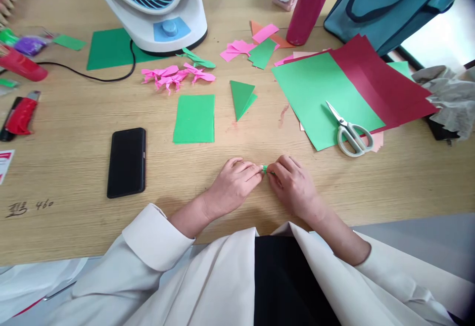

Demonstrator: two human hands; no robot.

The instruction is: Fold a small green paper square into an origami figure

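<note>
Near the table's front edge, my left hand (239, 182) and my right hand (293, 182) meet fingertip to fingertip. Between them shows a tiny bit of green folded paper (264, 168), pinched from both sides; most of it is hidden by my fingers. Beyond my hands lies a stack of green paper squares (194, 119). A folded green paper triangle (242, 97) rests to the right of that stack. Farther back sit several pink folded paper figures (176, 77) in a cluster, with a green folded figure (198, 59) behind them.
Scissors (351, 133) lie on green and dark red sheets (315, 93) at right. A black phone (126, 163) is at left. Behind stand a white fan (174, 24), a magenta bottle (309, 7) and a teal bag (393, 4). The fan's black cord (100, 77) crosses the back left.
</note>
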